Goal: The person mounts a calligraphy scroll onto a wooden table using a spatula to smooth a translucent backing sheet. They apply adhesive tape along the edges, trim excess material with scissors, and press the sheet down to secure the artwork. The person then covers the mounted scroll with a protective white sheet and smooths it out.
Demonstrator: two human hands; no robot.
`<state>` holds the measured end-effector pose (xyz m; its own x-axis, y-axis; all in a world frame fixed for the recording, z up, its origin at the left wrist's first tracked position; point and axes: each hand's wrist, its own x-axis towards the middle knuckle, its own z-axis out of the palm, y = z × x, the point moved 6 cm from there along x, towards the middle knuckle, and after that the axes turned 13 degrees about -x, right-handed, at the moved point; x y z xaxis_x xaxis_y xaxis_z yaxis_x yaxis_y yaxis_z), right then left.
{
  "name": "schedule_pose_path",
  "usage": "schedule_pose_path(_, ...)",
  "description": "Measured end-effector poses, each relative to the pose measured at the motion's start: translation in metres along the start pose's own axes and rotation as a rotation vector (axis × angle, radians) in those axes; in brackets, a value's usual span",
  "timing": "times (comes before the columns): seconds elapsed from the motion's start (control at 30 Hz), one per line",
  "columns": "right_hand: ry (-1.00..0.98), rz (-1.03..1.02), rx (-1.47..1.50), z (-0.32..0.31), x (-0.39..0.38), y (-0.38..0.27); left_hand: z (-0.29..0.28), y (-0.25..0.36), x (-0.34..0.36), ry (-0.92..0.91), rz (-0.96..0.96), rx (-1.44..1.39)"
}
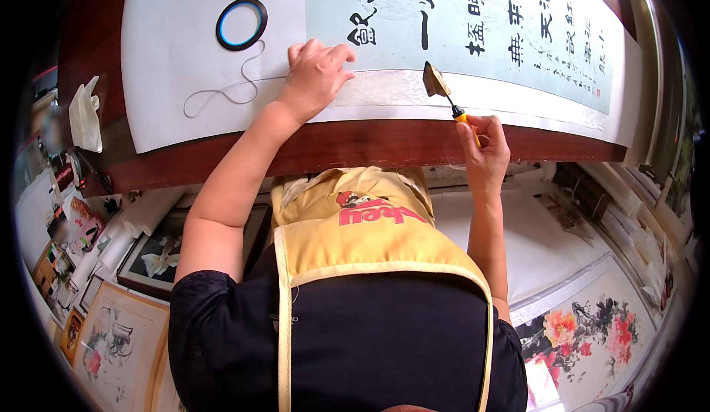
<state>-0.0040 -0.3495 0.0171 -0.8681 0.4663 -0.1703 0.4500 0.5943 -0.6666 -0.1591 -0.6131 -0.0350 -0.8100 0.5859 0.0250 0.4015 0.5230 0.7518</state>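
Two bare hands of yours reach over the near edge of the dark red-brown wooden bench point(355, 142). Between that edge and the long white backing paper point(170, 57) you have a band of wood, thinning toward the right end. To your left, the white paper gives a broad plain stretch, shared by a black ring with a blue inner rim point(220, 29) and a loose, thin grey cord point(257, 90) that curls toward your left hand point(318, 75). A crumpled cream-coloured cloth-like piece point(86, 116) lies beyond the paper's left edge.

Your left hand is at the near left corner of the pale blue-green calligraphy sheet point(451, 35), fingers bent; you cannot tell whether its grip pinches anything. Your right hand point(484, 142) closes its grip around the yellow-and-black handle of a small trowel with a pointed metal blade point(436, 83). The blade is over the whitish patterned border strip point(392, 86), its tip at the sheet's near edge; contact is unclear. The sheet lies flat, bearing columns of bold black brush characters, with smaller ones toward the right.
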Motion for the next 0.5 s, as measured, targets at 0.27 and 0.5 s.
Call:
schedule_pose_path(0.27,-0.053,0.035,-0.041,0.004,0.003,-0.007,-0.039,-0.033,-0.039,0.221,-0.055,0.166)
schedule_pose_path(0.5,-0.038,-0.053,-0.235,0.014,0.01,-0.016,-0.047,-0.054,-0.056,0.379,0.037,0.271)
